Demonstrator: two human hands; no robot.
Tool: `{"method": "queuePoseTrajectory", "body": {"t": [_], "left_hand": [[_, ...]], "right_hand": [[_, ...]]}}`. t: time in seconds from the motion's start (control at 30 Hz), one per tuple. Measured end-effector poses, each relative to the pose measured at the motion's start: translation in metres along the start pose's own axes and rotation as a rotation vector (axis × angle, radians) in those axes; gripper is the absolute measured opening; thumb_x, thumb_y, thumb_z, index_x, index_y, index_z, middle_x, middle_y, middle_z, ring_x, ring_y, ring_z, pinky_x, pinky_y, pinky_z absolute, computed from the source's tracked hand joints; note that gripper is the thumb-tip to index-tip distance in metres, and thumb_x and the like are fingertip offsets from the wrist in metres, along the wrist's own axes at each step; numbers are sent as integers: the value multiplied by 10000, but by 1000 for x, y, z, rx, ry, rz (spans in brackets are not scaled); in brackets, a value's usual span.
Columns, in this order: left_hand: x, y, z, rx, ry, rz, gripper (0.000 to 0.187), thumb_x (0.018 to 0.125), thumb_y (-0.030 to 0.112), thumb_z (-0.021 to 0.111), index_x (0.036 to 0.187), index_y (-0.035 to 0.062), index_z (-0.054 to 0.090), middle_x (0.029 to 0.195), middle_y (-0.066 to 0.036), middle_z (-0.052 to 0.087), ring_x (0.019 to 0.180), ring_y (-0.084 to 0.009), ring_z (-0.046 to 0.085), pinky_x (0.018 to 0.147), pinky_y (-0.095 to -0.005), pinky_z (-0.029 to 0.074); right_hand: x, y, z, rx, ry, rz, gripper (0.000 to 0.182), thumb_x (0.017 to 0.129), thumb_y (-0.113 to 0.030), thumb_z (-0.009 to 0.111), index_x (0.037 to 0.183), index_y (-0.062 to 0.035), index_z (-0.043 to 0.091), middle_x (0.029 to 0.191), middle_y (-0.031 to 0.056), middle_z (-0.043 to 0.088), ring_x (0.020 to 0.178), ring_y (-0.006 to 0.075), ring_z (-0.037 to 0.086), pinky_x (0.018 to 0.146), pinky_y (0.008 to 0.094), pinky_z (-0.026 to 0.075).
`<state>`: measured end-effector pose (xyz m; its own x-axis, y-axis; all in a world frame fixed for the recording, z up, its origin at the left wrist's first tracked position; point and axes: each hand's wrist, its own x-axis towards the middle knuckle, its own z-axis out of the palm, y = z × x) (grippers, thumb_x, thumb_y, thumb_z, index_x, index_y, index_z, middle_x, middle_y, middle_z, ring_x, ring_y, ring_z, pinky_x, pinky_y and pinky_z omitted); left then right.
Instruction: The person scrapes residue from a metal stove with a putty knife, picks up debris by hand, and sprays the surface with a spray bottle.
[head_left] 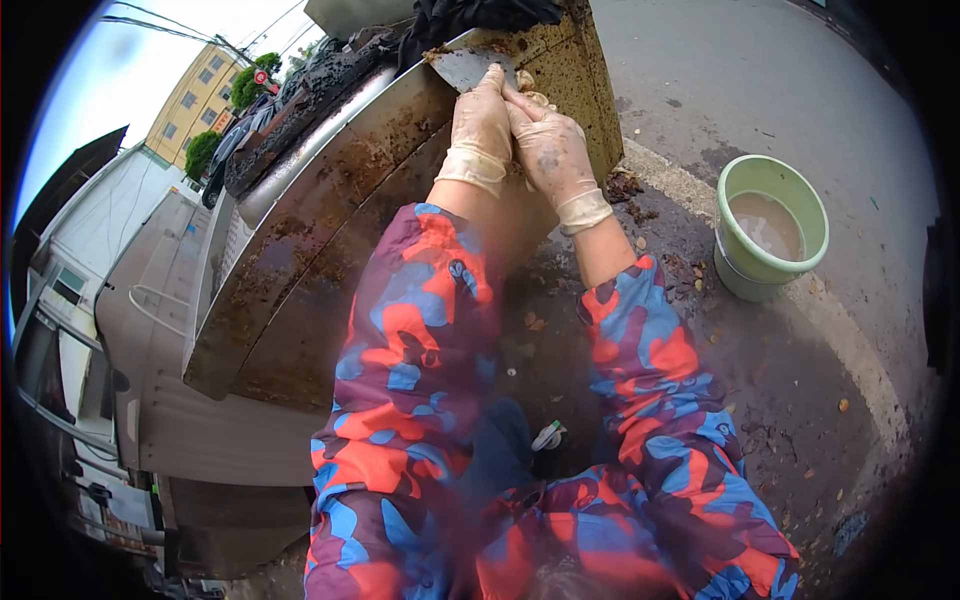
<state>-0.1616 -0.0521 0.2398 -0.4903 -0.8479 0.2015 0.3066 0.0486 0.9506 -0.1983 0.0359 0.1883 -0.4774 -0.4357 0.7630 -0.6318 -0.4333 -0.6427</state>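
Observation:
Both hands wear thin, dirty whitish gloves and meet at the top edge of a grimy metal box (pixel 330 220). My left hand (pixel 482 125) is closed around a scraper (pixel 462 68), its thumb along the flat metal blade. Brown residue clings to the blade's left end. Beside it, my right hand (pixel 550 145) is closed too, its fingers touching my left hand at the scraper's handle; the handle is mostly hidden. The blade lies close to the corner by the box's brown-stained side panel (pixel 585 95).
A pale green bucket (pixel 745 245) of murky water stands on the ground at the right. Dark clumps of residue (pixel 625 190) lie below the box's corner. Black cloth (pixel 470 18) and a dark crusted piece (pixel 320 105) rest on the box. Parked vehicles are at the left.

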Motion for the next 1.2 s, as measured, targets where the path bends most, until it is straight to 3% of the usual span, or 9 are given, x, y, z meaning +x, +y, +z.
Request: {"method": "queuePoseTrajectory", "body": {"t": [0.2,0.23,0.33,0.57,0.7,0.83,0.97,1.07,1.2], "left_hand": [[-87,7,-21,-383,3,-185,381,932,321,415,956,-32,555,814,-155,587,733,-269,580,722,-378,502],[-94,6,-28,-414,7,-159,382,931,323,416,953,-31,556,809,-153,587,737,-266,581,722,-373,503],[-105,4,-36,-466,20,-111,374,928,321,425,943,-28,558,798,-147,584,725,-258,579,713,-365,504],[-81,11,-33,-326,69,-61,347,920,291,452,904,-40,555,755,-159,572,642,-271,566,631,-383,506],[-51,25,-27,-184,-20,-40,289,912,245,468,893,-33,544,733,-147,577,584,-270,555,585,-405,507],[-43,15,-25,-131,7,48,273,912,247,467,896,-14,545,754,-145,587,622,-255,569,616,-359,501],[-104,22,-19,-449,3,-118,343,923,293,429,915,-24,559,767,-138,584,661,-249,570,644,-365,499],[-115,0,-44,-561,-49,-135,366,918,322,440,919,-22,565,734,-129,569,649,-256,560,652,-369,492],[-115,0,-50,-504,3,-129,358,909,324,471,910,-21,565,740,-134,566,643,-257,564,630,-370,498]], "right_hand": [[-25,-22,-12,-348,-385,-162,316,870,-190,458,1164,-192,576,1182,24,570,872,250,613,769,330,493],[-28,-47,-19,-281,-423,-2,313,861,-211,459,1147,-220,583,1158,26,580,844,258,613,742,346,496],[-33,-61,-16,-423,-488,-52,316,857,-269,462,1144,-231,588,1030,69,625,829,275,607,723,364,491],[-32,-55,-3,-131,-231,115,300,879,-352,471,1100,-215,620,906,129,638,830,308,604,733,365,487],[-17,-25,29,143,-7,51,310,878,-292,514,1136,-141,598,1000,135,623,881,311,598,763,333,482],[-15,-25,7,-195,-62,-274,289,868,-130,495,1145,-111,575,1176,45,579,987,253,590,833,308,468],[-30,-44,-12,-167,-265,-169,292,884,-300,472,1125,-200,602,1004,61,640,818,262,619,713,357,495],[-49,-59,-15,-490,-391,-281,312,879,-309,461,1156,-228,576,947,58,643,778,268,615,682,373,501],[-59,-48,0,-424,-387,-177,316,877,-288,450,1171,-243,558,924,53,642,769,256,618,653,379,507]]}}
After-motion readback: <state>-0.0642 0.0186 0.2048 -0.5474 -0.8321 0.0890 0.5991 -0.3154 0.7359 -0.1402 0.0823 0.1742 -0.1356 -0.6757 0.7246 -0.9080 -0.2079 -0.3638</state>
